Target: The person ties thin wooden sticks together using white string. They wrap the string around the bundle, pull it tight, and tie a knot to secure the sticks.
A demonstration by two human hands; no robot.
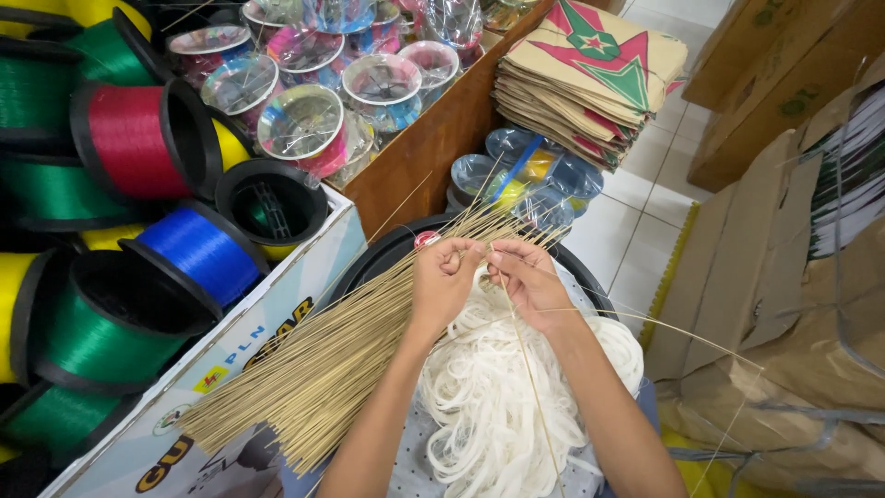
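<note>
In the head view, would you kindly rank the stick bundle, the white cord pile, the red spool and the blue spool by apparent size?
1. stick bundle
2. white cord pile
3. red spool and blue spool: look alike, and their distances from the camera differ.

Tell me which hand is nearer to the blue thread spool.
Left. The left hand sits over the bundle of thin sticks, on the side toward the blue thread spool. The right hand lies farther away, above the white cord pile.

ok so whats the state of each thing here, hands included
left hand: grip shut on thin sticks
right hand: pinching one thin stick
bundle of thin sticks: fanned out, lying across the lap
white cord: loose tangled heap
thread spools: wound full, stacked in box
paper kites: stacked flat
</note>
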